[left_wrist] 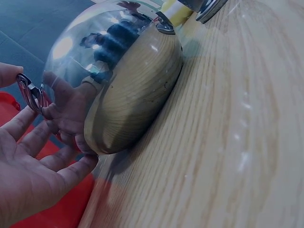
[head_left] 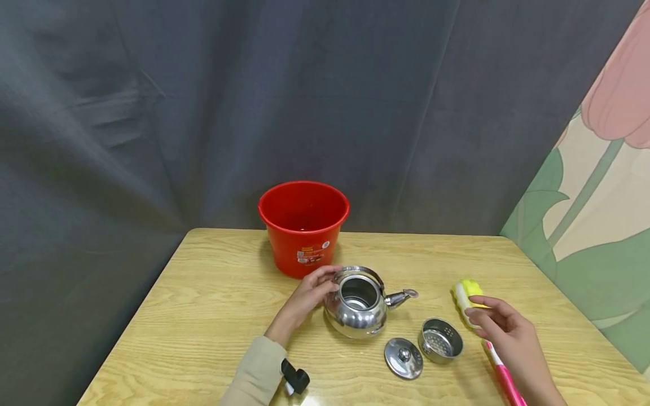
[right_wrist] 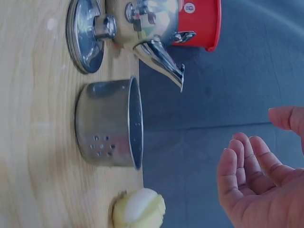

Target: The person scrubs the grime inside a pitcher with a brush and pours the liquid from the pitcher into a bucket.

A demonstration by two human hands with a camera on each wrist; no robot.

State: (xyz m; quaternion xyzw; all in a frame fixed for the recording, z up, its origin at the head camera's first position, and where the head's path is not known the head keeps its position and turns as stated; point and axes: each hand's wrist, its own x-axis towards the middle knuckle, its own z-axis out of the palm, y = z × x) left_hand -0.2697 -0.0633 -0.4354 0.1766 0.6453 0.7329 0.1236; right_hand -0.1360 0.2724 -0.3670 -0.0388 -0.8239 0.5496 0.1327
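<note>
Steel kettle (head_left: 350, 320), lidless, in front of the red bucket (head_left: 297, 248) | my left hand (head_left: 306, 296) grips its side, steadying it, I judge | my right hand (head_left: 509, 335) empty, loosely curled near the yellow-and-white sponge (head_left: 465, 294) | next move likely calls for pinching that

A shiny steel teapot (head_left: 355, 322) sits open-topped on the wooden table (head_left: 203, 316), its spout (head_left: 397, 299) pointing right

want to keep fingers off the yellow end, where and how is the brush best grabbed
Probably by the pink handle, pinched across its width from above by the right hand: the brush lies on the table, its slim handle toward the person, its bulkier yellow-and-white head away.
</note>
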